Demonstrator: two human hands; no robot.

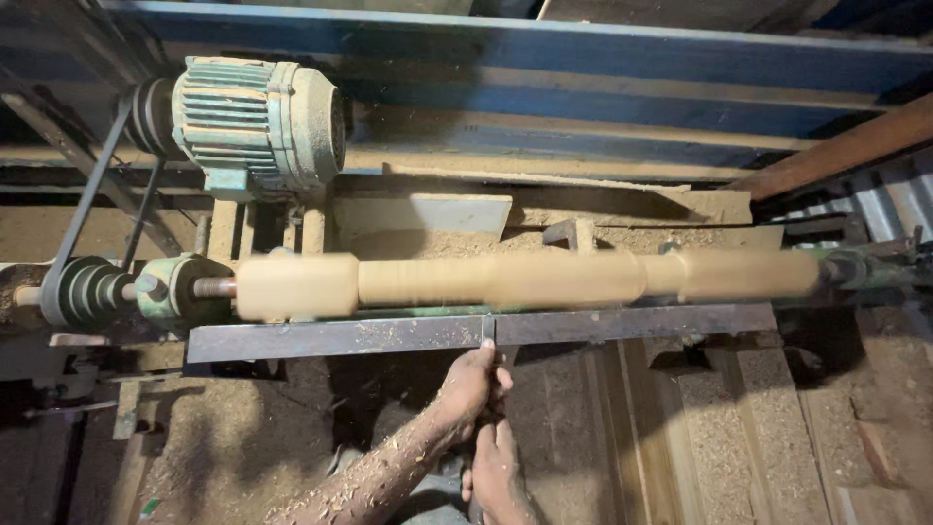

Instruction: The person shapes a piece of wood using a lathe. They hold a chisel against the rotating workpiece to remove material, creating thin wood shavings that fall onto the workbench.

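My left hand (pixel 473 381) is curled tight around a thin dark metal turning tool (pixel 488 331), gripping it just under the long flat dark steel tool rest (pixel 389 337), with the knuckles nearly touching the rest's lower edge. My right hand (pixel 498 472) sits directly below and nearer my body, fingers wrapped around what I take to be the lower end of the same tool; the handle itself is hidden in my grip, so I cannot tell its shape. Both forearms are flecked with sawdust.

The long pale wooden spindle (pixel 525 280), blurred with spin, lies just beyond the rest, straight ahead of my left hand and above it. Its long axis runs across me, left to right, parallel to the rest, while my tool stands at right angles to it, pointing away from me over the rest's edge. The tip meets the rest about midway along the spindle; whether it touches the wood I cannot tell. My left hand is the nearer one to the wood, the right well back.

Far out to the left of my hands are the grooved dark belt pulley (pixel 83 290) and, beyond it, the ribbed green electric motor (pixel 255 122) coated in dust
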